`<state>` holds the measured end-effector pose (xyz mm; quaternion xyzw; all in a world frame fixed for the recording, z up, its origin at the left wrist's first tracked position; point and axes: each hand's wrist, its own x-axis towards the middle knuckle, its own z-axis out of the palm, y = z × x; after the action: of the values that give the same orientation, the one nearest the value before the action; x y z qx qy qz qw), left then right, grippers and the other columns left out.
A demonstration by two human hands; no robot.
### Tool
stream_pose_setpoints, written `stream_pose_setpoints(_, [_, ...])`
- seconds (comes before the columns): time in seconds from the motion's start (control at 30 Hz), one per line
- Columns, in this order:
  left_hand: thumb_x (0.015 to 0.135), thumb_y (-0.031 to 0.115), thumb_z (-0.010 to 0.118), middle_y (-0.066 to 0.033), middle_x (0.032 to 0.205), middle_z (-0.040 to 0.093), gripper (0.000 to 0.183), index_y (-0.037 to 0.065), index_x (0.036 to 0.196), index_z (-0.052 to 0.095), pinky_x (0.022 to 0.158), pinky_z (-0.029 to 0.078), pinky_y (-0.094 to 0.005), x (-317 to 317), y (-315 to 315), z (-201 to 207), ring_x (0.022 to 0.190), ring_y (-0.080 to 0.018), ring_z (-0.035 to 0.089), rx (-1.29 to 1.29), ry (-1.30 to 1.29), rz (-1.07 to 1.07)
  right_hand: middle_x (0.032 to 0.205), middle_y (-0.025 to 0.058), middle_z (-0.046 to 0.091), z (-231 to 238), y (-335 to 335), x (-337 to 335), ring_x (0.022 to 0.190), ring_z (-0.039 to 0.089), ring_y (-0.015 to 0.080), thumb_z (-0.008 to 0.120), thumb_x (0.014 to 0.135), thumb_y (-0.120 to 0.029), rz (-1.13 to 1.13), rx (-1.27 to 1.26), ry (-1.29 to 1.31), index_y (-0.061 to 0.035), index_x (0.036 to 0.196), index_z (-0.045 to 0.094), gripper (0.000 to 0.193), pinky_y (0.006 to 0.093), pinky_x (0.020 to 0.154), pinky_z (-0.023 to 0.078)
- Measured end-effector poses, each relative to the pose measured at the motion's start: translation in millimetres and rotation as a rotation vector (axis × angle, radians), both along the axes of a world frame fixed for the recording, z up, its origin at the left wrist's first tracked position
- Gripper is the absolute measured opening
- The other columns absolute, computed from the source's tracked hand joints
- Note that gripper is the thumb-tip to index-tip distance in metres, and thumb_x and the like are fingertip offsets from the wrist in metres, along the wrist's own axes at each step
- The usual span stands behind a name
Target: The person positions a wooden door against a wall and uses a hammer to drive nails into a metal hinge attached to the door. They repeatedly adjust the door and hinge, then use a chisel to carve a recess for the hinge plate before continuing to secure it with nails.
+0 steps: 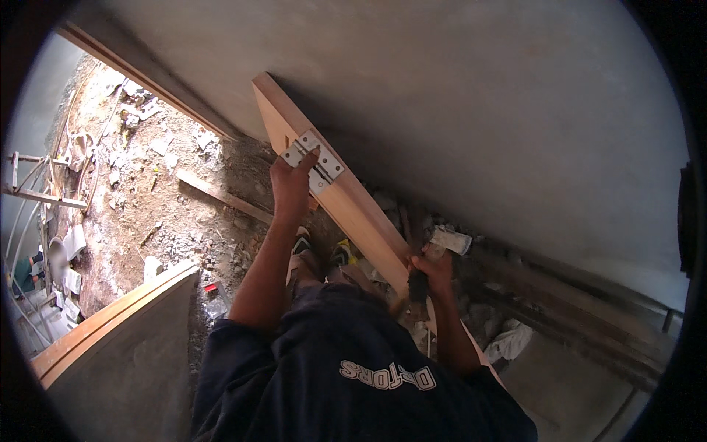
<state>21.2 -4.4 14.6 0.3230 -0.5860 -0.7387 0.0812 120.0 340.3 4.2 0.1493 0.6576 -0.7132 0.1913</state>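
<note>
A long, thick wooden board [361,223] slants from near the wall down past my right side. A metal hinge [328,162] with screw holes lies unfolded across its edge. My left hand [292,179] grips the hinge, its fingers pressing it to the wood. Beside the board's lower stretch, my right hand [436,274] is closed around a dark-handled tool [417,286]. A pale block-shaped piece [451,240] shows just above that hand; whether it belongs to the tool I cannot tell.
A plain grey wall [515,110] rises beyond the board. At left, a doorway with a wooden frame [147,79] opens onto rubble-strewn ground [110,191]. A loose wooden strip [224,197] lies on the floor. Dark long beams [574,302] run along the wall at right.
</note>
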Motion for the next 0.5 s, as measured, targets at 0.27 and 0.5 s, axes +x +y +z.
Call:
stream_pose_setpoints(0.27, [0.093, 0.012, 0.072, -0.0094, 0.088, 0.073, 0.019, -0.002, 0.104, 0.067, 0.058, 0.056, -0.0302, -3, -2, -16, 0.069, -0.0159, 0.070, 0.123, 0.071, 0.024, 0.090, 0.0223, 0.070, -6, -2, -2, 0.068, 0.070, 0.0269, 0.083, 0.078, -0.007, -0.023, -0.014, 0.016, -0.0052, 0.106, 0.054, 0.041, 0.0427, 0.063, 0.058])
stream_pose_setpoints(0.5, [0.093, 0.011, 0.072, -0.0088, 0.087, 0.072, 0.017, -0.001, 0.102, 0.065, 0.061, 0.056, -0.0283, -4, 2, -21, 0.068, -0.0141, 0.069, 0.046, 0.102, 0.052, 0.091, 0.0225, 0.071, -6, -2, -2, 0.068, 0.070, 0.0268, 0.083, 0.078, -0.005, -0.035, -0.064, -0.002, -0.0052, 0.105, 0.055, 0.039, 0.0435, 0.060, 0.059])
